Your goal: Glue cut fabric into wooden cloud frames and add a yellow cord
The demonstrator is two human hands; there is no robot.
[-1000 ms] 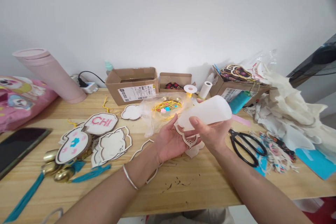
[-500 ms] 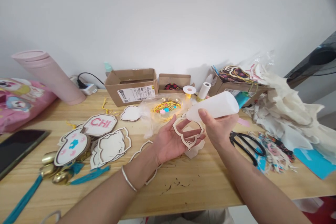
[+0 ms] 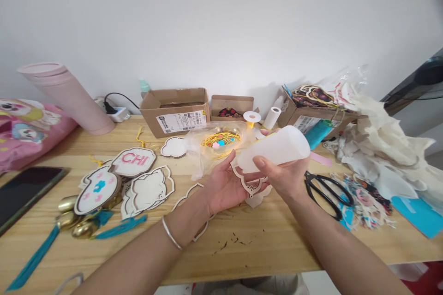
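Palm up over the middle of the table, my left hand [image 3: 223,184] holds a thin wooden frame [image 3: 252,189] with a scalloped outline and a small cut-out pattern at its near end. My right hand [image 3: 287,173] is wrapped round a translucent white squeeze bottle [image 3: 282,145]. The bottle is tilted, its narrow end pointing left and down over the frame. Its tip is hidden, so I cannot tell whether it touches the wood. A pale scrap [image 3: 258,197] lies on the table beneath the left fingers.
Left of the hands lie wooden frames [image 3: 148,191], a "CHI" plaque [image 3: 134,162], brass bells [image 3: 85,229] and a phone [image 3: 29,193]. Black scissors [image 3: 328,193] and fabric scraps [image 3: 368,200] are on the right. Behind stand cardboard boxes [image 3: 173,113] and a plastic bag of yellow cord [image 3: 221,139].
My right hand has shifted slightly left and down, bringing the bottle further over the frame and covering more of it. The left hand keeps its hold on the frame.
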